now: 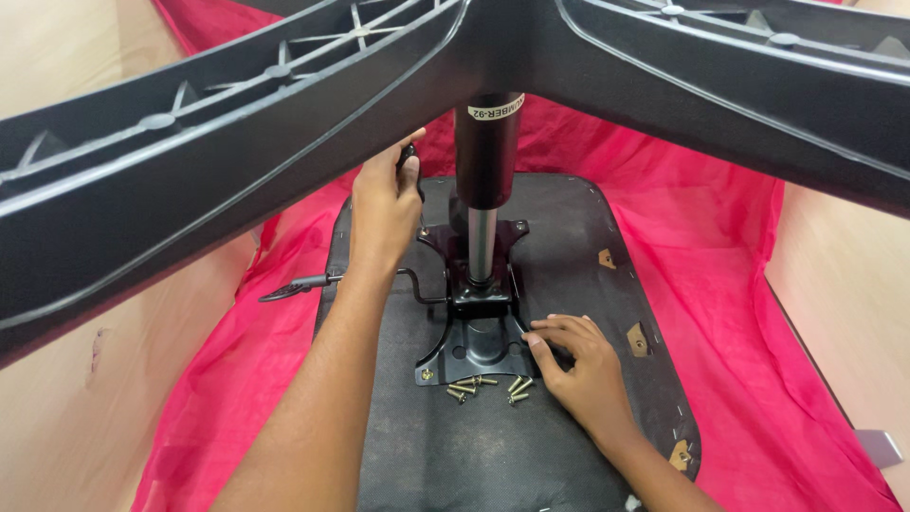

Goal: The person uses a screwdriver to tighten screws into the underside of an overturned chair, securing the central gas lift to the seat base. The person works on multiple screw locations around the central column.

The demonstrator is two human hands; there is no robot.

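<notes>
An upturned office-chair seat (569,427), its black underside facing up, lies on a red cloth (720,284). At the middle of that underside sits the black metal mounting plate (474,353), with the gas-lift column (483,190) rising from it to the five-arm plastic base (190,180) that spreads across the top of the view.

The left hand (384,213) is beyond the plate on its left side, fingers clenched around a small black handle (409,161), which looks like a screwdriver grip, though the tip is hidden behind the hand. The right hand (578,365) rests just beside the plate's near right corner, fingers curled and pressing on the plate's edge; I cannot tell whether it pinches anything. A cluster of brass screws (488,387) lies loose on the seat underside, touching the plate's near edge. A lever with a black grip (294,284) sticks out from the plate to the left.

Judged from here, the risks are plain. The loose screws sit where the right hand's wrist could sweep them off the seat into the cloth's folds. If the plate shifts under the right hand, its holes would no longer line up with the seat. The tall base overhead makes the assembly top-heavy, so hard sideways pressure from the tool could tip it.
</notes>
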